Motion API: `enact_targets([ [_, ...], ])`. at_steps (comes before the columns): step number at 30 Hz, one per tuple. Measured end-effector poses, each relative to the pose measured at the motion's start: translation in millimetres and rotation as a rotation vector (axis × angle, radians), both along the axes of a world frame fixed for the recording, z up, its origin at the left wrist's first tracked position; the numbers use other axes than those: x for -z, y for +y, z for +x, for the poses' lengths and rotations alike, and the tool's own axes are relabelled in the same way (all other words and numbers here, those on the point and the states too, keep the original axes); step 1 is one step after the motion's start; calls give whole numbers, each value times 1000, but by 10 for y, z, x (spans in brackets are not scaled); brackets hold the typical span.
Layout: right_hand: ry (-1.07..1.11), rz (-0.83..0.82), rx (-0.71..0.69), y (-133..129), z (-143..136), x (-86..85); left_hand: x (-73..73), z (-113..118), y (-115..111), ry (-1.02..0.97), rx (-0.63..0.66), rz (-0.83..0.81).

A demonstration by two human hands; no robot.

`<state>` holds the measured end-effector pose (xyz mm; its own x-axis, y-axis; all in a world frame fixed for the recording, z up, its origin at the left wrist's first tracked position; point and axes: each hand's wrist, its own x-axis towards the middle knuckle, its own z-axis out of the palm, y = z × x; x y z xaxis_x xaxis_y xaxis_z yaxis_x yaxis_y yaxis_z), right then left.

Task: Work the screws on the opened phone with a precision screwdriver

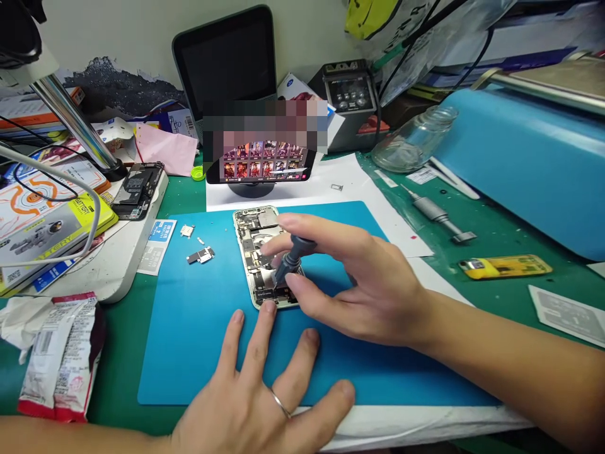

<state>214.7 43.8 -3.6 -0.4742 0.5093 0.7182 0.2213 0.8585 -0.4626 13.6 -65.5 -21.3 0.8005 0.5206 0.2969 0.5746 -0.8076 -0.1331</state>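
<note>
An opened smartphone point(255, 238) lies face up on a blue mat point(189, 353), its inner parts bare. My right hand point(363, 277) grips a dark grey screwdriver point(289, 261) upright, with the tip down at the lower part of the phone. The index finger rests over the driver's top end. My left hand point(269, 384) is spread over the mat, and one fingertip touches the phone's bottom edge. Left of the phone lie a small metal connector part point(187, 231) and a dark bracket-like piece point(200, 255). My right hand hides the phone's right side.
A second screwdriver point(437, 214) and a yellow-handled tool point(505, 267) lie on the right. Behind the mat stand a phone with its screen lit point(259, 167) and a glass jar point(413, 142). A torn snack bag point(61, 359) sits at left, near a white stand base point(127, 258).
</note>
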Motion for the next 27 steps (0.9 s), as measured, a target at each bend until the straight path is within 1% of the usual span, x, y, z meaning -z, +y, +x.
enact_targets([
  [3,36,-63,7,-11,-4,30,1,11,5,-16,-7,12],
  [9,115,-55,21,-37,-19,2,-2,11,14,-19,-10,23],
  [11,138,-80,30,-54,-28,-20,-2,7,19,-14,-10,15],
  [13,164,-124,-4,-71,-38,-36,-8,4,21,-7,-9,2],
  [17,189,-203,-119,-87,-62,-39,-32,2,12,10,-9,-26],
  [19,179,-200,-129,-82,-69,-29,-41,1,3,17,-7,-35],
  [24,210,-146,-77,-53,-67,-15,-35,-6,-11,6,-3,-27],
  [27,182,-155,-107,-51,-70,-9,-28,-7,-3,2,-5,-21],
])
